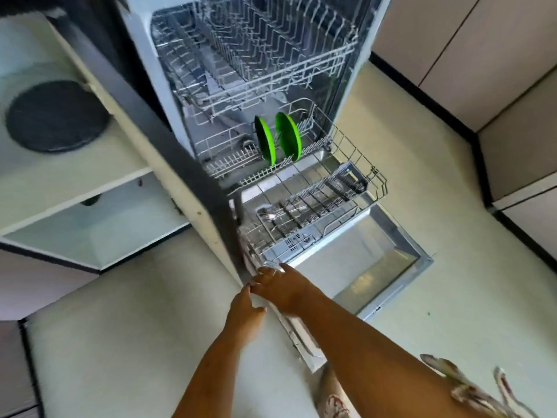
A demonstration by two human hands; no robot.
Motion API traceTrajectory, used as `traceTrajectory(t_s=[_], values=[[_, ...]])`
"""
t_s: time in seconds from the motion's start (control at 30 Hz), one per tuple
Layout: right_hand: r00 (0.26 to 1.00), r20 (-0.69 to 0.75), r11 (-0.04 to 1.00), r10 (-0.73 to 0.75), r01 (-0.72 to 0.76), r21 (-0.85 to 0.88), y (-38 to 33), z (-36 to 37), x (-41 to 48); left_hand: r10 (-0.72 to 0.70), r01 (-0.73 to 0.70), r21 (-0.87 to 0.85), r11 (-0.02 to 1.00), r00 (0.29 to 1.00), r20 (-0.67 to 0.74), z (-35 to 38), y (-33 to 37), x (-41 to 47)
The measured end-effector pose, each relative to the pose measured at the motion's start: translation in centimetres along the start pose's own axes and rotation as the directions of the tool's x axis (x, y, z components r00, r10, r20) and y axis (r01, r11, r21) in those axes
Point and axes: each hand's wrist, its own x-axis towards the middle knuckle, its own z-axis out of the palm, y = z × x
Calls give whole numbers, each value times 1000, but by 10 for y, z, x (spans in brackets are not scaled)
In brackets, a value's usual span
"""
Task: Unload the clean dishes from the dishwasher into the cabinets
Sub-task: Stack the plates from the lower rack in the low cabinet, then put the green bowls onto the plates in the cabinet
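Note:
The dishwasher stands open with its door (382,260) folded down. Two green plates (265,143) stand upright at the back of the pulled-out lower rack (355,155). A grey cutlery basket (316,203) in that rack holds some silver cutlery at its near end. The upper rack (256,55) looks bare. My right hand (283,286) curls its fingers over the blurred near corner of the lower rack. My left hand (244,309) is just beside it, fingers apart, touching the dark side panel, with nothing in it.
An open pale cabinet at the left holds a dark round plate (57,116) on its upper shelf, with another shelf (90,233) below. Beige cabinet doors (482,55) with black plinths run along the right. Pale floor (120,327) lies around the dishwasher door.

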Motion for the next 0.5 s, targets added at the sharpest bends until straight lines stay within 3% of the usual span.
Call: traceTrajectory(t_s=[0.17,0.5], values=[[996,-29,993,85,-82,80,79,9,-13,21,-29,121,992,998,66,32,52,23],[969,-76,972,237,-236,24,260,-33,-13,90,-99,-50,994,983,-163,47,181,116]])
